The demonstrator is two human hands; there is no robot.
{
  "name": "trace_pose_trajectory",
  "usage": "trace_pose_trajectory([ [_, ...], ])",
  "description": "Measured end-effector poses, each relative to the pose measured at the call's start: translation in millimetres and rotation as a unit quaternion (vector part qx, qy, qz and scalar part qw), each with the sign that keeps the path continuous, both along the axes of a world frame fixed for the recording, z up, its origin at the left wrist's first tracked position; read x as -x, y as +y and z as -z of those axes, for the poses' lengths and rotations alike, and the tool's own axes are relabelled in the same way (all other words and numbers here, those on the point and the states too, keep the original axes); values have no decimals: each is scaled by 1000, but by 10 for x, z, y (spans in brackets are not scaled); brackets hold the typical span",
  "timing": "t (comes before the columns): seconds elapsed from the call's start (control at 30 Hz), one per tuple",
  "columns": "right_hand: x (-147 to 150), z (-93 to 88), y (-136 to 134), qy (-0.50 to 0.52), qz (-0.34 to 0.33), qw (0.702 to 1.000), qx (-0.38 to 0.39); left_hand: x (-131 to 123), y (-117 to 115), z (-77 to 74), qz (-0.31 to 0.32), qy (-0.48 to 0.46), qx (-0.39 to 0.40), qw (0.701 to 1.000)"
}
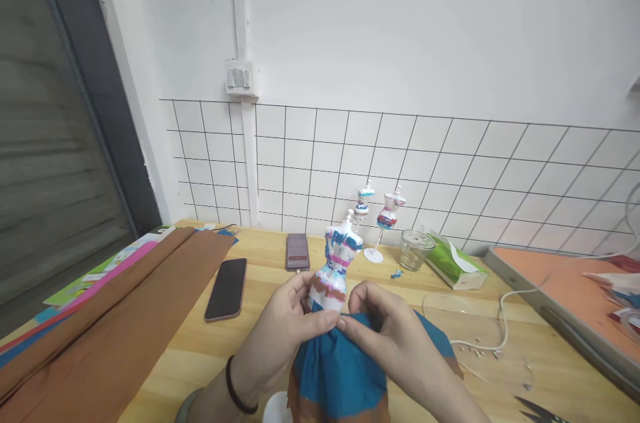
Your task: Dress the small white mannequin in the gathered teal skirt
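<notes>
Gathered blue skirt, hourglass mannequin

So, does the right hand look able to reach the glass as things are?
Probably yes: only a flat blue scrap shows near the way from the right hand to the glass. But this hand pinches the blue cloth, so it would likely have to let go first.
</notes>
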State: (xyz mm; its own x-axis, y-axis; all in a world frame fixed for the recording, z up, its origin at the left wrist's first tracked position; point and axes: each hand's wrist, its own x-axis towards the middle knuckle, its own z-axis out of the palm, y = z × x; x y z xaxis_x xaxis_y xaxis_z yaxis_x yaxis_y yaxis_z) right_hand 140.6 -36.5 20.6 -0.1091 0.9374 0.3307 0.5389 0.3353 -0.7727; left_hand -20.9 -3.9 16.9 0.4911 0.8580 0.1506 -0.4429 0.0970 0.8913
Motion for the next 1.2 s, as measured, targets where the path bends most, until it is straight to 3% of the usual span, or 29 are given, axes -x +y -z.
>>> trace_pose_trajectory([
  [0.2,-12,-64,-124,-118,-20,981,-152,52,91,-25,-80,-12,58,995],
  [0.37,183,-61,-175,-279,-69,918,-272,157,209,-32,-139,-29,77,987],
  [0.47,326,13,-130,-329,-28,878,-346,193,234,-24,-148,-43,87,984],
  [0.57,409,77,-98,-311,26,860,-404,194,224,-23,-146,-50,92,984],
  [0.8,489,191,-129,-279,-34,855,-436,189,217,-9,-138,-24,79,987],
  [0.93,555,250,-123,-276,-18,853,-442,216,216,-24,-133,-10,67,989],
  [1.07,607,232,-88,-284,-6,838,-465,233,197,-85,-136,3,53,989],
  [1.2,587,181,-68,-265,-55,841,-468,264,201,-119,-170,16,49,984],
])
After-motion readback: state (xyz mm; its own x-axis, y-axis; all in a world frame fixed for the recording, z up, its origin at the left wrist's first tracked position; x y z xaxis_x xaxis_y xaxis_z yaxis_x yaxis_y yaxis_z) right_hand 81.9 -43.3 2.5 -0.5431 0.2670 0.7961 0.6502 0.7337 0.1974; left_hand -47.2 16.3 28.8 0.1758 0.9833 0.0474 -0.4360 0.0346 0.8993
